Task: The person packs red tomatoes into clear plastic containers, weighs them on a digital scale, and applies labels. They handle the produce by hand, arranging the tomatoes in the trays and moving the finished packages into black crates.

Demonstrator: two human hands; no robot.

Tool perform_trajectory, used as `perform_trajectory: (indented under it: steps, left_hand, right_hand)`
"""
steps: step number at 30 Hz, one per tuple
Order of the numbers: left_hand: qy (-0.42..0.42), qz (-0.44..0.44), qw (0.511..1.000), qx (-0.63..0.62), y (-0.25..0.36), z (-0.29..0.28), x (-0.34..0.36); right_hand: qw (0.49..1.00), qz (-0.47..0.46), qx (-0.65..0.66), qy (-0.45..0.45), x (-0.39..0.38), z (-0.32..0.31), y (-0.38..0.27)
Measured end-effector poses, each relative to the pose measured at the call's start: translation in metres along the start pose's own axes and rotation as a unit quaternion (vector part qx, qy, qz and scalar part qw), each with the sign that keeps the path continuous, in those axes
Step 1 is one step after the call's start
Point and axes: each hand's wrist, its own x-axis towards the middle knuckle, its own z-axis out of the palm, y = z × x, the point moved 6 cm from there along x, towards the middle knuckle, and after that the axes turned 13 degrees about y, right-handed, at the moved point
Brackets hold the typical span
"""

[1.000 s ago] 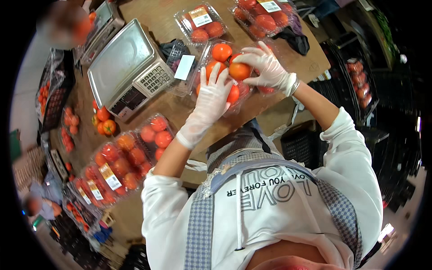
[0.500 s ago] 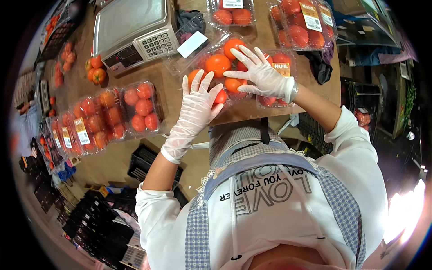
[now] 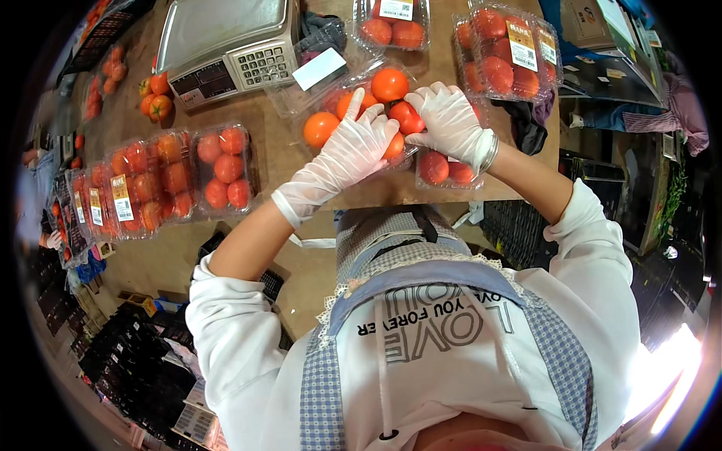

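My gloved left hand [image 3: 349, 150] lies over an open clear clamshell [image 3: 335, 84] of tomatoes, fingers partly bent and apart on the fruit, beside an orange tomato [image 3: 320, 128]. Opposite it, my gloved right hand [image 3: 450, 126] curls its fingers and thumb round the side of a red tomato [image 3: 402, 114] in the same pack. Another orange tomato [image 3: 389, 84] sits at the pack's top. A filled clamshell [image 3: 435, 169] is partly under my right hand. A white card [image 3: 319, 72] lies just beyond the pack.
On the table [image 3: 353, 194] are a scale [image 3: 226, 37], a row of filled clamshells [image 3: 131, 195], more packs [image 3: 511, 52] at the back, loose tomatoes [image 3: 158, 105] and dark cloth [image 3: 526, 128]. Black crates [image 3: 511, 222] stand right of the table. A co-worker's hand [image 3: 53, 239] shows at far left.
The view has shifted. My left hand has moved further over the pack, and my right hand's fingers, spread half a second ago, are now bent round a red tomato.
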Motion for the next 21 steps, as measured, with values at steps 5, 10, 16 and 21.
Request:
perform_trajectory:
  steps: [5,10,16,21]
  left_hand:
    - [-0.172,0.031,0.983,0.062,0.010,-0.016,0.032]
    - [-0.091,0.082,0.990,0.075,0.010,0.000,0.029]
    - [0.131,-0.109,0.985,-0.013,-0.002,-0.028,-0.034]
    - [0.324,-0.356,0.857,-0.181,-0.024,-0.044,-0.070]
  right_hand:
    - [1.000,-0.006,-0.001,-0.004,0.002,-0.001,-0.001]
    - [0.999,-0.009,0.036,-0.020,0.004,0.000,-0.003]
    - [0.933,0.094,0.308,0.160,0.010,-0.013,0.047]
    - [0.849,0.300,0.426,-0.092,0.012,0.039,0.061]
